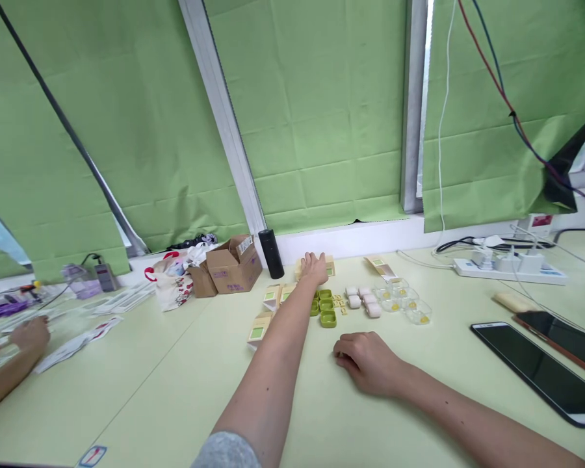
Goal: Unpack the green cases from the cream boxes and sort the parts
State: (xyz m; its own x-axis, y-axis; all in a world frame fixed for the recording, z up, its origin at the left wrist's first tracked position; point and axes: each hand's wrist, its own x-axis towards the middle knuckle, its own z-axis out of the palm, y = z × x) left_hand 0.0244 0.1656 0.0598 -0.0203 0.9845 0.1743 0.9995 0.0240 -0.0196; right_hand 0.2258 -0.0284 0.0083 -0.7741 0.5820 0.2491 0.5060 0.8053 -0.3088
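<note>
My left hand point(314, 268) stretches to the back of the table, its fingers spread over small cream boxes with green labels point(330, 266); its palm is hidden. Along my left forearm stand more such boxes point(259, 330). Green square cups point(327, 318) are grouped right of that forearm, beside tiny yellow pieces point(340, 303). Further right come pale pink rounded blocks point(372, 309) and clear plastic cups with yellow spots point(418, 312). My right hand point(370, 361) rests on the table in front of them, fingers curled in, with nothing seen in it.
A black cylinder point(272, 253) and a cardboard box point(234, 265) stand near the wall, beside a cloth bag point(170, 286). Phones point(541, 370) and a power strip point(511, 270) lie at right. Another person's hand point(30, 335) is over papers at far left.
</note>
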